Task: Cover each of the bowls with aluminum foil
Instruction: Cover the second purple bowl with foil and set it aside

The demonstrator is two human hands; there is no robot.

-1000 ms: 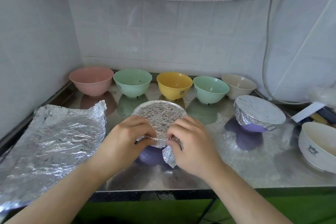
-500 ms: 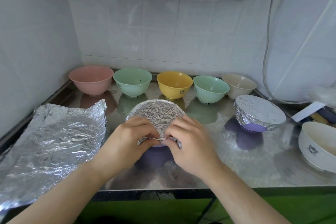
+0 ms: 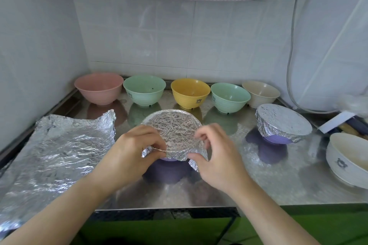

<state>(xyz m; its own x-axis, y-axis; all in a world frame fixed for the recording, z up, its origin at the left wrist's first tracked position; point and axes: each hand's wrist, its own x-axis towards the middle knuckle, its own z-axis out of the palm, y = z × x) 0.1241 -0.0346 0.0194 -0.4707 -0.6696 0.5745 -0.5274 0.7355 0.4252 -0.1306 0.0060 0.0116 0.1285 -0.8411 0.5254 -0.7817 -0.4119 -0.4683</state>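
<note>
Head view: the purple bowl (image 3: 168, 167) sits at the near middle of the tabletop (image 3: 278, 181), its foil cover (image 3: 173, 131) stretched over the mouth; the left hand (image 3: 129, 155) pinches the foil at the near rim, and the right hand (image 3: 217, 161) has its grip curled round the foil skirt on the bowl's right side. Judged step: crimping the second bowl's edge; next, press the loose flap flat, then take the foil sheet (image 3: 55, 153) left of the bowl for an open bowl behind it. No readable writing; only small bear marks on the yellow bowl (image 3: 190, 92) and white bowl (image 3: 346, 157).
</note>
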